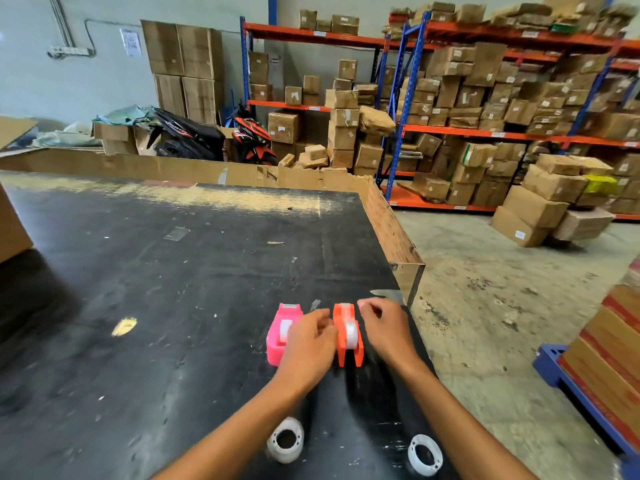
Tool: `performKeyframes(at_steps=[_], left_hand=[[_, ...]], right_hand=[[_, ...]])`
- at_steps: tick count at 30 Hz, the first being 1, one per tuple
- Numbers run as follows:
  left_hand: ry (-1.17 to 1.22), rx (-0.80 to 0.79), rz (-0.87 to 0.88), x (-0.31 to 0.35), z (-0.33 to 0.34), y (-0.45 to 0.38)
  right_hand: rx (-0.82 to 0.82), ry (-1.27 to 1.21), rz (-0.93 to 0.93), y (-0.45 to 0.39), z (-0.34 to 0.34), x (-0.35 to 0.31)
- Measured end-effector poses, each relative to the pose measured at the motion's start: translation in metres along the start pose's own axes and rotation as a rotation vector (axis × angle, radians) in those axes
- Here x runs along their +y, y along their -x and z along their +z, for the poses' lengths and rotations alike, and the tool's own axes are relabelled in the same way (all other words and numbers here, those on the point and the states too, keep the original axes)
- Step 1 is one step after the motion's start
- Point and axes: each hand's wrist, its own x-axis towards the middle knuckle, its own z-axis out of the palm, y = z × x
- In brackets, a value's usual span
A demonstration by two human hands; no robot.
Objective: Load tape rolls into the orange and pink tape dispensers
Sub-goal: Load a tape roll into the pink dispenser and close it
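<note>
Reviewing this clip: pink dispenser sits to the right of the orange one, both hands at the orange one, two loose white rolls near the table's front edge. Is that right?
One error: in the head view the pink dispenser sits to the left of the orange dispenser, not the right. The rest holds: left hand and right hand flank the orange one, and two loose white rolls lie near the front edge.
</note>
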Motion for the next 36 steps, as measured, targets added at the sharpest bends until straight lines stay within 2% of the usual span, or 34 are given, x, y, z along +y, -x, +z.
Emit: performKeyframes(at_steps=[2,4,6,8,10,15,20,23,25,30,32,34,36], left_hand=[[-0.096,0.082,0.062,-0.003,-0.020,0.000],[-0.224,0.097,0.099,-0.015,-0.042,-0.008],[-0.342,-0.021,0.064,-0.028,-0.062,-0.014],[-0.386,-0.155,0.024,-0.044,-0.076,-0.018],[-0.414,-0.233,0.031,-0.058,-0.084,-0.017],[-0.492,-0.162,0.130,-0.070,-0.086,-0.016],[-0.529,-0.144,0.142,-0.071,-0.086,-0.016],[-0.554,-0.155,0.132,-0.071,-0.088,-0.014],[-0.535,-0.172,0.126,-0.073,-0.088,-0.012],[-0.382,-0.275,0.095,-0.069,-0.089,-0.011],[-0.308,-0.190,0.144,-0.058,-0.092,-0.003],[-0.082,-0.092,0.161,-0.042,-0.094,0.010],[0.108,-0.159,0.090,-0.027,-0.092,0.023]], right_hand=[[-0.031,0.029,-0.098,0.002,0.007,-0.020],[-0.176,0.125,-0.179,0.002,0.019,-0.039],[-0.369,0.297,-0.213,0.003,0.034,-0.055],[-0.523,0.465,-0.166,0.006,0.049,-0.067],[-0.593,0.585,-0.097,0.011,0.060,-0.078],[-0.516,0.747,-0.026,0.019,0.074,-0.097],[-0.419,0.872,-0.155,0.028,0.083,-0.099],[-0.313,0.788,-0.175,0.041,0.078,-0.088],[-0.211,0.644,-0.213,0.050,0.071,-0.073],[-0.077,0.319,-0.194,0.070,0.047,-0.064],[-0.066,0.304,-0.213,0.080,0.037,-0.070],[-0.069,0.336,-0.276,0.091,0.029,-0.073],[-0.088,0.338,-0.313,0.103,0.027,-0.079]])
